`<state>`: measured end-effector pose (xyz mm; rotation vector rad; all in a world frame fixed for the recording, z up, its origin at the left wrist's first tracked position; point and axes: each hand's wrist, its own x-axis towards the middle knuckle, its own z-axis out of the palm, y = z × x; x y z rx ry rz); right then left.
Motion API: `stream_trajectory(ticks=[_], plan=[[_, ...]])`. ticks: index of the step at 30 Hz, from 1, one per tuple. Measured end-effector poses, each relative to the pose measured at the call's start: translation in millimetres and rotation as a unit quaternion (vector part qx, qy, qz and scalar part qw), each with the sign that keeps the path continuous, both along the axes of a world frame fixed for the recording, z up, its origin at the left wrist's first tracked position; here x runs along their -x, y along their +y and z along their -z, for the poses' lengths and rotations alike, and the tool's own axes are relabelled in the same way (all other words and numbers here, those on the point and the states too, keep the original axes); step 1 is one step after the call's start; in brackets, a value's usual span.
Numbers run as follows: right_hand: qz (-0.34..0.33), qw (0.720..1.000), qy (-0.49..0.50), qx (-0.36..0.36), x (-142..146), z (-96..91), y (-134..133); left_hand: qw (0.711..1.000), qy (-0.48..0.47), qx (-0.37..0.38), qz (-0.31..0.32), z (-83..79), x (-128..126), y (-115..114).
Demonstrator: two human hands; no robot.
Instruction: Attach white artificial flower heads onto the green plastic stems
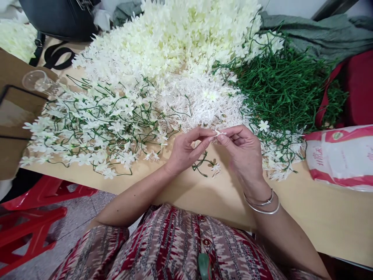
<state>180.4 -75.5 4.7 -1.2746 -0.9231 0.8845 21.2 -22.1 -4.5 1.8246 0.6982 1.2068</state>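
Note:
A small white artificial flower piece (220, 133) is pinched between my two hands over the table. My left hand (190, 151) comes in from the left, thumb and forefinger closed at the piece's left end. On its other side, my right hand (245, 152) grips it between thumb and fingertips; two silver bangles circle that wrist. Just beyond my hands spreads a heap of thin white stamen-like pieces (201, 103). Below them, a short green stem (201, 168) with a white tip lies on the tabletop. The exact shape of the held piece is partly hidden by my fingers.
White flowers on green stems (116, 124) cover the left side. Loose white blossoms (180, 39) are piled at the back, green stems (279, 85) at the right. A pink-and-white package (344, 157), a clear cup (37, 81), a cardboard box (17, 81) and a black bag (61, 19) surround them.

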Motion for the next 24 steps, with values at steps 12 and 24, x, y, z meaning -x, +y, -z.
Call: stream_trajectory(ticks=[12,24], plan=[[0.023,0.996,-0.063,-0.059,-1,5.2,5,0.989,-0.047,0.130,0.049,1.7,-5,-2],[0.068,0.994,-0.088,-0.016,-29,2.0,5,0.949,0.224,-0.005,0.222,-38.2,31,10]])
